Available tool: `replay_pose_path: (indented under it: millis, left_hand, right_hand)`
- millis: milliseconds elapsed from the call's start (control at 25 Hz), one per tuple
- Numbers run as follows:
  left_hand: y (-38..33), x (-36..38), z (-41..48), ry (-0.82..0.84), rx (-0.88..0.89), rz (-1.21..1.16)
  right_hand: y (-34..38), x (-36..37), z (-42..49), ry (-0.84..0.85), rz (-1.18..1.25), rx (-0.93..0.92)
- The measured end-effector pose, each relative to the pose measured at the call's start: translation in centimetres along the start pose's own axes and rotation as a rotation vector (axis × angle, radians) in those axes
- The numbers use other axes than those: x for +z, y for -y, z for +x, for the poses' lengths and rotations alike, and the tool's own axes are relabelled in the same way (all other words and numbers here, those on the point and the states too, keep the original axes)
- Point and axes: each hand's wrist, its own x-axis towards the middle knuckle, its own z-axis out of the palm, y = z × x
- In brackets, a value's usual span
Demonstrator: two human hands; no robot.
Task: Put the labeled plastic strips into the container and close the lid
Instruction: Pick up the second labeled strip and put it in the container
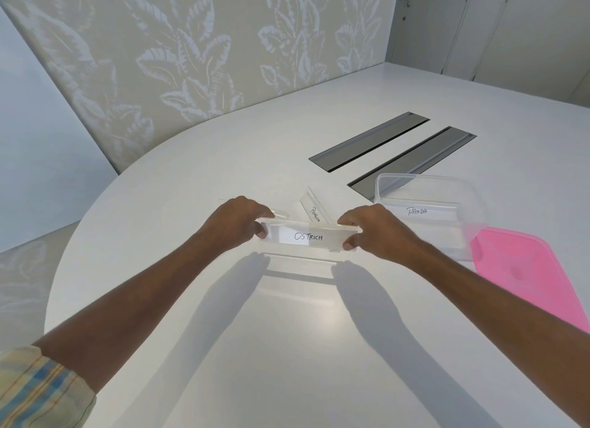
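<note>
Both hands pinching OSTRICH strip (309,236) by its ends: left hand (238,221) on one end, right hand (370,231) on the other, strip held just above table (223,348) mid-width. Box (427,217) open toward right edge, PANDA strip (416,211) already inside; pink lid (523,274) flat beside it, touching.

Risks: slick clear plastic, could slip on handover to one hand; strip long, may catch box rim. PENGUIN strip (314,212) and another under left hand, easy to knock.

White glossy rounded table, two grey slots (370,142); leaf-print wall (191,60), pale doors beyond.
</note>
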Motion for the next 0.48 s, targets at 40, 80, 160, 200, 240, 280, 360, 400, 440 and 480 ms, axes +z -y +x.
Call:
replay_pose_path:
  millis: [40,80,160,200,240,280,360,400,440,480]
  left_hand:
    - [-0.9,-0.4,0.3,-0.005,0.007,0.006]
    - [-1.8,-0.7,0.7,-0.016,0.014,0.010]
    - [-3.7,-1.3,1.5,-0.047,0.022,0.011]
    - [-4.7,-1.5,2.0,-0.061,0.025,0.012]
    - [-5.7,-1.7,2.5,-0.071,0.028,0.017]
    - [-6.7,-1.9,3.1,-0.080,0.029,0.021]
    - [-8.9,-2.2,4.4,-0.109,0.039,0.023]
    - [-10.0,-2.3,5.0,-0.126,0.050,0.025]
    - [-11.2,-2.4,5.7,-0.144,0.059,0.031]
    - [-12.3,-2.4,6.5,-0.160,0.061,0.035]
  right_hand:
    - [-0.6,-0.8,-0.2,-0.019,0.008,0.005]
    - [-1.3,-1.6,-0.5,-0.040,0.025,0.015]
    - [-2.8,-3.1,-1.0,-0.073,0.060,0.035]
    - [-3.6,-4.0,-1.2,-0.080,0.065,0.036]
    - [-4.3,-4.8,-1.3,-0.083,0.059,0.033]
    - [-5.1,-5.7,-1.5,-0.088,0.049,0.030]
    - [-6.7,-7.6,-1.8,-0.108,0.029,0.035]
    - [-7.6,-8.4,-1.9,-0.118,0.027,0.042]
    - [-8.5,-9.2,-2.0,-0.127,0.028,0.053]
    - [-9.5,-10.0,-2.1,-0.136,0.028,0.065]
